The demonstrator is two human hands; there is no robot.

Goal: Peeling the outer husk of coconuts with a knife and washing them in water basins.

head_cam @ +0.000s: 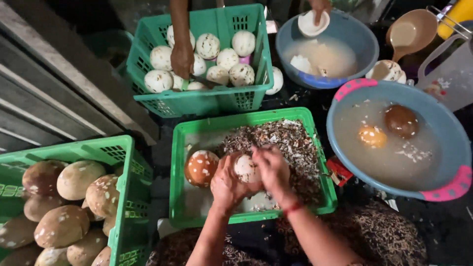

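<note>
My left hand (227,184) and my right hand (272,171) both grip one round coconut (246,169), its brown skin mostly scraped to white, above a green crate (175,170). My right hand wears a red band at the wrist. Another brown, white-flecked coconut (201,168) lies in that crate beside a heap of brown and white peelings (286,143). I cannot see any tool in my hands.
A green crate (125,172) of brown coconuts sits at left. Another person's hand (182,59) reaches into a far green crate (197,101) of white peeled ones; their other hand (320,7) holds a white piece over a blue basin (367,42). A big blue basin (456,148) of cloudy water holds two coconuts.
</note>
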